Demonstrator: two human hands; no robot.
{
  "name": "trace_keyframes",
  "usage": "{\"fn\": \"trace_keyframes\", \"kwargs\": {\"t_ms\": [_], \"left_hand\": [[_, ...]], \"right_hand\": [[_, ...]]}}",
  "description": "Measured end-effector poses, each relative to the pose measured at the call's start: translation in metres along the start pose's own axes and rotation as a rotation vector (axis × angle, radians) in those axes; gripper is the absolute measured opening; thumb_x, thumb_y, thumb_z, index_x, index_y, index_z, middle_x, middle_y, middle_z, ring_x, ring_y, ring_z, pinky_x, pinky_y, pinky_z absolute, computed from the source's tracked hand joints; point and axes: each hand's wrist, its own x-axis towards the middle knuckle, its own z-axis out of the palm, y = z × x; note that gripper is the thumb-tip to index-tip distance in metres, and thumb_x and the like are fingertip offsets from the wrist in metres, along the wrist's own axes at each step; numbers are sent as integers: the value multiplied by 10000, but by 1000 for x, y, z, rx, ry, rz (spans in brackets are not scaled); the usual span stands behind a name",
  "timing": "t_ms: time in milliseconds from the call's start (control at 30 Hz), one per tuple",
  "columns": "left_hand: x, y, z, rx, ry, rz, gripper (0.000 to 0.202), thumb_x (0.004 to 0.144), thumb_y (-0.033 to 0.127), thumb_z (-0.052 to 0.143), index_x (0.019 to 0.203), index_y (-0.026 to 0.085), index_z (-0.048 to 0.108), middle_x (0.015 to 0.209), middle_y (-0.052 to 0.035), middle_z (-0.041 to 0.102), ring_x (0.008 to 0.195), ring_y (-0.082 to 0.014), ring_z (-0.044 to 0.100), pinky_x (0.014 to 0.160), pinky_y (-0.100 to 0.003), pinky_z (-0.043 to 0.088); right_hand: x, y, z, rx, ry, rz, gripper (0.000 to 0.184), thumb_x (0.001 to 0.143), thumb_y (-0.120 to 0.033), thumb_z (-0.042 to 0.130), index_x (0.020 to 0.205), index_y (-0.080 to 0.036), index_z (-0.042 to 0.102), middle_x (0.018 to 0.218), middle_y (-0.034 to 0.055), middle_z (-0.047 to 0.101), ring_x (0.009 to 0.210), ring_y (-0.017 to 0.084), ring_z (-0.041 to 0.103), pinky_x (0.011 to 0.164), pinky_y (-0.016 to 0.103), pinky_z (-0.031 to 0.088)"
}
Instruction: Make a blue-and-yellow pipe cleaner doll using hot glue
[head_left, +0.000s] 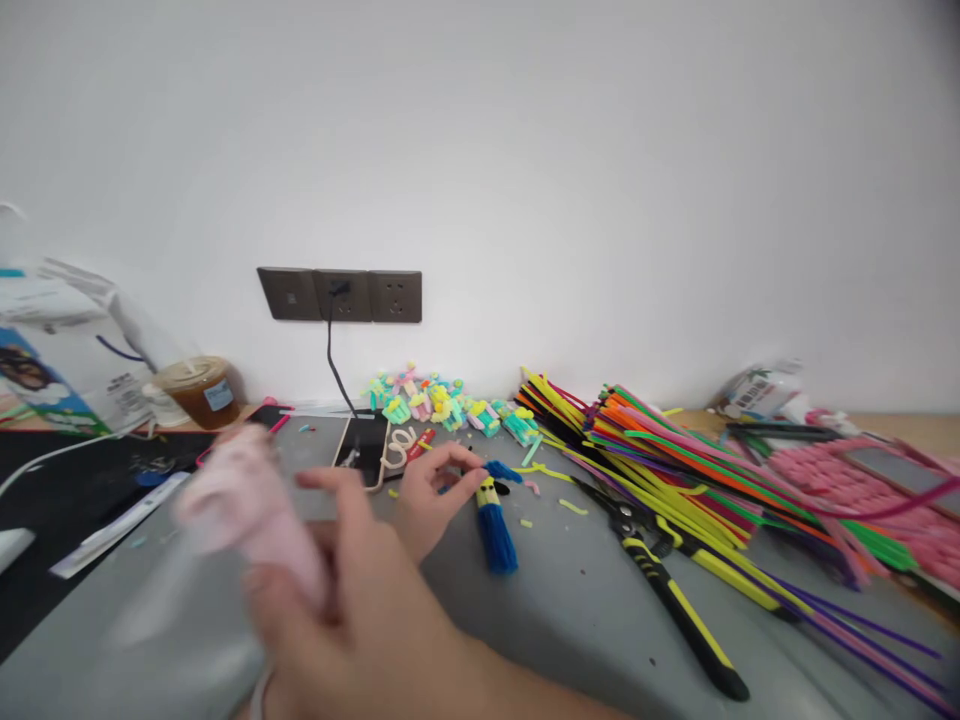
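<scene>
My right hand [360, 580] reaches in from the lower right, its thumb and fingers closed around a pale pink, soft-looking piece [247, 500]. Motion blur hides its exact kind. Beyond it, partly covered by the right hand, my left hand [439, 495] has thumb and forefinger curled together at the top of a small figure [495, 530]. That figure has a yellow head with black dots for eyes and a blue bristly body pointing toward me. A short blue fuzzy strand [504, 469] sticks out beside the fingertips.
Yellow-handled pliers [679, 600] lie beside a large pile of coloured pipe cleaners [675, 450]. Small pastel pieces [442, 400] are heaped by the wall near a phone [361, 448]. A lidded drink cup [202, 392] and a bag [75, 350] stand left; a pink woven item [825, 470] lies right.
</scene>
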Motion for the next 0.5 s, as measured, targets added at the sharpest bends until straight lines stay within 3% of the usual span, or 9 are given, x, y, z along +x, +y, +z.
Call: {"fn": "trace_keyframes", "kwargs": {"t_ms": [67, 167, 333, 400, 500], "left_hand": [[-5, 0, 4, -6, -83, -6, 112, 787, 297, 678, 770, 187, 684, 790, -30, 684, 768, -169, 640, 646, -240, 498], [-7, -2, 5, 4, -116, -9, 117, 809, 292, 673, 773, 181, 671, 794, -26, 676, 777, -159, 624, 666, -231, 484], [-3, -9, 4, -24, -134, -32, 128, 810, 301, 678, 790, 176, 665, 803, -28, 661, 779, -160, 604, 642, -225, 463], [-2, -12, 4, -32, -154, -52, 133, 799, 298, 683, 777, 170, 658, 786, -26, 652, 753, -155, 594, 635, -226, 455], [-1, -15, 6, -40, -173, -80, 158, 785, 313, 692, 761, 164, 643, 753, -14, 632, 706, -142, 577, 624, -225, 443]], "right_hand": [[17, -8, 19, -245, -59, 37, 572, 882, -512, 564, 1291, -139, 421, 799, 71, 721, 634, 249, 686, 598, 353, 556], [41, -4, 43, -535, -131, 39, 530, 902, -412, 548, 1293, -71, 435, 862, 151, 742, 676, 314, 717, 593, 437, 577], [65, 20, 68, -752, -181, 90, 539, 906, -161, 548, 1395, -10, 378, 1087, 222, 721, 922, 303, 722, 702, 417, 592], [68, 25, 72, -819, -240, 151, 501, 906, -74, 504, 1391, 4, 405, 1230, 262, 656, 1031, 302, 695, 750, 411, 591], [64, 29, 73, -863, -289, 220, 408, 891, -41, 507, 1299, -33, 527, 1203, 232, 676, 1048, 289, 688, 753, 394, 596]]}}
